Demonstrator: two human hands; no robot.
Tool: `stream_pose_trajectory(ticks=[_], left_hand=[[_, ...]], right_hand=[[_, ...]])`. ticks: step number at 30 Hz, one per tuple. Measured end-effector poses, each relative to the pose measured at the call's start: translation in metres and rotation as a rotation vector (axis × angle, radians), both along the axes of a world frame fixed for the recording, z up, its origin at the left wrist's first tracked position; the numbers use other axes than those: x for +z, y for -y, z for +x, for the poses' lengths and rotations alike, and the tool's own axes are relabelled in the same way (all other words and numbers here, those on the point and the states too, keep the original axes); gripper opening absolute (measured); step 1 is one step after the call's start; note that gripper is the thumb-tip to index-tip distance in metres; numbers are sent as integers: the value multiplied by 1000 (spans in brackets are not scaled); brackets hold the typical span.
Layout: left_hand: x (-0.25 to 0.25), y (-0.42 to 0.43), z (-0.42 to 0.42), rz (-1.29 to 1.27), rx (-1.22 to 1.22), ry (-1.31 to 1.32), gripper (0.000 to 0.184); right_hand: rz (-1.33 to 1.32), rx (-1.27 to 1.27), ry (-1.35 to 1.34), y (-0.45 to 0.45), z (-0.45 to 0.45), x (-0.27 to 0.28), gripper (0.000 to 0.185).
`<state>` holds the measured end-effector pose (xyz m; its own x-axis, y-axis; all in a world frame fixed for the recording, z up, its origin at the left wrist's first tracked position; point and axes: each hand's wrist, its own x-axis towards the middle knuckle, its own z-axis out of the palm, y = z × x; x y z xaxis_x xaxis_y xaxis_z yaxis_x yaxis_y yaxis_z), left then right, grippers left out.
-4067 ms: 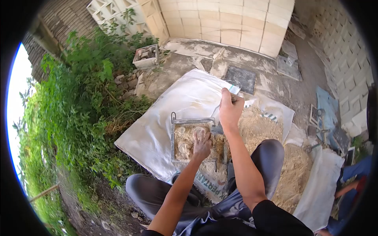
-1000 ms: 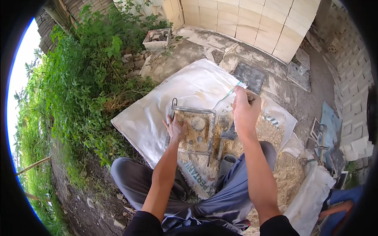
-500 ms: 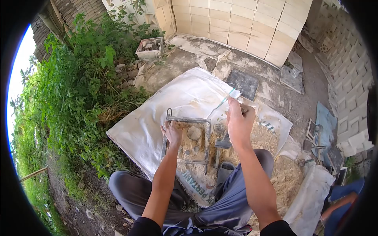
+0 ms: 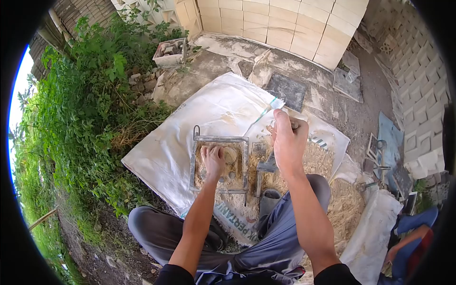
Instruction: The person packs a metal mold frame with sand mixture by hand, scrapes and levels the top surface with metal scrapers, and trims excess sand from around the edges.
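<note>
Two bare hands were shown at work over a metal frame packed with sand, with clock positions read about the centre of that frame. The metal frame (image 4: 246, 164) lay on a pale sack (image 4: 156, 147) spread over the ground, a wire loop (image 4: 196, 130) standing at its eleven o'clock corner. The left hand (image 4: 213, 162) was inside the frame, fingers bent down to the packed sand (image 4: 232, 167); whether it gripped anything could not be told. Just beside its fingers, toward two o'clock, a round pale disc (image 4: 232, 154) lay set in the sand, and small round grey spots (image 4: 232, 175) showed toward five o'clock. The right hand (image 4: 289, 145) was raised between two and three o'clock, fingers curled in a narrow fist with the thumb on top; its contents could not be made out. A dark block (image 4: 267, 167) appeared at three o'clock, partly hidden by that hand, with loose sand (image 4: 317, 164) beyond it. A dark slab (image 4: 286, 90) lay between one and two o'clock, stacked pale blocks (image 4: 280, 28) stood near one, a box of rubble (image 4: 170, 54) sat at eleven, and leafy plants (image 4: 90, 99) grew at ten. Another person (image 4: 403, 242) was partly visible near four o'clock.
</note>
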<state>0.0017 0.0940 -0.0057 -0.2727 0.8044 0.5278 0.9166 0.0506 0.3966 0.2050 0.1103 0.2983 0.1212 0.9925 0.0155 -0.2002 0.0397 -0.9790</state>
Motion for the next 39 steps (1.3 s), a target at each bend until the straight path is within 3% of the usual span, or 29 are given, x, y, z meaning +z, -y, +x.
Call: stream_pose_trajectory(ticks=[5,7,8,11,23,26,29,32,37,39], left_hand=[[1,35,15,-199,19,71,28],[2,47,24,-142,40,37,39],[3,56,26,-286,28,-46,49],[-10,74,35,-359,53,-139,52],[-6,100,52,-531,-78,-20,59],[-1,116,45,-399,93,-28,64],[-5,137,38,-545,283,-49,71],[-3,140,38,-512,130,-6,70],[-5,114,75,-479,-29,-98,67],[-3,103,92,-409,-149,17,61]], right_hand=[[37,28,64,2,-1,-6,46],[29,4,74,2,-3,-3,46],[33,16,78,0,-3,-6,45],[38,41,92,3,-3,-11,44],[4,63,37,7,-14,-9,43],[16,85,28,-1,-12,-18,42],[42,36,29,-4,-18,-16,43],[73,-89,94,-7,-21,-17,46],[72,42,-100,-14,18,-11,43],[85,-49,-54,-13,25,-9,42]])
